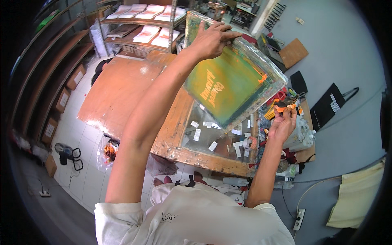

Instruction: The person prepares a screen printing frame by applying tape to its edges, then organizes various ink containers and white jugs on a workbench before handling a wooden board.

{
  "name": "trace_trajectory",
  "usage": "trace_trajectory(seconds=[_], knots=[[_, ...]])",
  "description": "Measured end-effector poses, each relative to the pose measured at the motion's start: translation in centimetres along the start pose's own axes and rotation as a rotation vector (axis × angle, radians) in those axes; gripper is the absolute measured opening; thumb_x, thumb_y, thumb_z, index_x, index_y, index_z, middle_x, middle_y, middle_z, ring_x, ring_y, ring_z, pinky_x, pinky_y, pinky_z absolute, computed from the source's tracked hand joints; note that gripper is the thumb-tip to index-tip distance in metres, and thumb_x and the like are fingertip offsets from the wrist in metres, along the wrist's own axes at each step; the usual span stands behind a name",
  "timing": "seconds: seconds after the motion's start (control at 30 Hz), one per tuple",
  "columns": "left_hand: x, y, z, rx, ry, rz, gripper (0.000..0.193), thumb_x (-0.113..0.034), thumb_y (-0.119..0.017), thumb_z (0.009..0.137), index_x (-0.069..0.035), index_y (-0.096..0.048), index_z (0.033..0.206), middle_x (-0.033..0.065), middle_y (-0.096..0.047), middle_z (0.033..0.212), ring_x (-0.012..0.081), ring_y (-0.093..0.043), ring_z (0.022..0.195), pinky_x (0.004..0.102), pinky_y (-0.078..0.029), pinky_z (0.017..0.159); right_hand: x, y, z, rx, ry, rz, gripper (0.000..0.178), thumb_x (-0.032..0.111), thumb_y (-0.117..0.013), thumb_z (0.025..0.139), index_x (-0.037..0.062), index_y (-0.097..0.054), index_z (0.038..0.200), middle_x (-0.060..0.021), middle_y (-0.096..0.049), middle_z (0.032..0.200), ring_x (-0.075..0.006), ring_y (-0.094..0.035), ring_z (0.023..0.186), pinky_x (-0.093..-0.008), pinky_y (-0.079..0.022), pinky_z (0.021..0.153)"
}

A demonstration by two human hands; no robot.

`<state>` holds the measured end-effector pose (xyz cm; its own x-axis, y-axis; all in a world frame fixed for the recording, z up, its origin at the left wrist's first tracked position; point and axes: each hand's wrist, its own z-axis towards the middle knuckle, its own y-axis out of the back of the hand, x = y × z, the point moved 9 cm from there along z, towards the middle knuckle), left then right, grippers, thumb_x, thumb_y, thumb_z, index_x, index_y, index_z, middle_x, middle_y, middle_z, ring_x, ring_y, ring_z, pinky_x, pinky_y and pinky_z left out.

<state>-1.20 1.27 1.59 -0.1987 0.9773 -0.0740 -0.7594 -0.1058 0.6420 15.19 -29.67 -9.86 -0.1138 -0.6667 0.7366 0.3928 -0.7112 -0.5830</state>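
Note:
My left hand [213, 40] grips the upper edge of a screen printing frame [237, 79], fingers bent over its rim. The frame stands tilted above the table, its green and yellow mesh facing me, with pale lettering in the middle. A blob of orange ink [262, 78] sits near its right edge. To the right of the frame, my right hand [282, 125] is raised with its fingers closed on a small dark piece smeared with orange [281, 107]. Its exact kind cannot be made out. Beneath the frame, a glass panel [222, 156] set in the table carries several bits of white tape [197, 134].
The wooden table [122, 87] stretches to the left. A roll of tape [250, 143] lies at the glass's right side, near a cluttered stand with a translucent jug [300, 136]. Shelves [139, 22] with printed sheets stand behind. A plastic bag [108, 152] hangs by the table's front.

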Motion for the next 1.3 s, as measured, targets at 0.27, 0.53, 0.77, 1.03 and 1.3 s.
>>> trace_trajectory(seconds=[0.27,0.53,0.77,1.03,1.3], knots=[[-0.1,-2.0,1.4,-0.107,-0.01,-0.123,0.04,-0.03,-0.051,0.097,-0.026,-0.058,0.136,0.0108,-0.053,0.137,0.0338,-0.04,0.135,0.0567,-0.026,0.112,1.9,1.9,1.1,-0.052,0.077,-0.091,0.03,-0.007,-0.058,0.091,0.002,-0.05,0.118,-0.0106,-0.064,0.102,-0.0213,-0.067,0.081,-0.0404,-0.058,0.077],[-0.6,-0.6,1.1,-0.121,0.008,-0.047,0.04,-0.037,-0.05,0.096,-0.024,-0.062,0.132,0.0125,-0.055,0.133,0.0334,-0.043,0.13,0.0529,-0.032,0.109,-3.7,5.4,3.6,-0.029,-0.108,-0.074,0.032,-0.003,-0.056,0.092,0.0021,-0.052,0.124,-0.0076,-0.061,0.11,-0.0204,-0.062,0.09,-0.0395,-0.052,0.079],[-1.1,4.5,-3.0,-0.207,0.446,0.051,0.058,-0.06,-0.058,0.091,-0.015,-0.067,0.126,0.0199,-0.063,0.118,0.0336,-0.043,0.131,0.0517,-0.038,0.104,-10.4,10.4,3.7,-0.035,-0.3,-0.029,0.029,0.002,-0.063,0.093,0.003,-0.056,0.121,-0.0025,-0.059,0.106,-0.0164,-0.059,0.088,-0.04,-0.054,0.077],[0.8,7.4,-15.5,-0.226,1.192,-0.385,0.057,-0.058,-0.062,0.091,-0.003,-0.071,0.101,-0.0031,-0.049,0.065,0.0045,-0.042,0.055,0.0225,-0.029,0.049,-14.0,17.6,4.9,0.007,-0.462,-0.062,0.029,0.005,-0.067,0.091,0.0052,-0.058,0.119,-0.0011,-0.062,0.1,-0.0149,-0.062,0.087,-0.0339,-0.054,0.076],[-0.2,13.2,-24.3,-0.041,1.325,-0.306,0.051,-0.043,-0.058,0.098,0.004,-0.067,0.118,0.0089,-0.068,0.103,0.0137,-0.059,0.091,0.0288,-0.044,0.085,-16.6,26.9,2.0,-0.075,-0.697,0.063,0.029,0.0,-0.06,0.093,0.0054,-0.058,0.122,-0.0065,-0.065,0.112,-0.0191,-0.065,0.101,-0.0382,-0.054,0.088]])
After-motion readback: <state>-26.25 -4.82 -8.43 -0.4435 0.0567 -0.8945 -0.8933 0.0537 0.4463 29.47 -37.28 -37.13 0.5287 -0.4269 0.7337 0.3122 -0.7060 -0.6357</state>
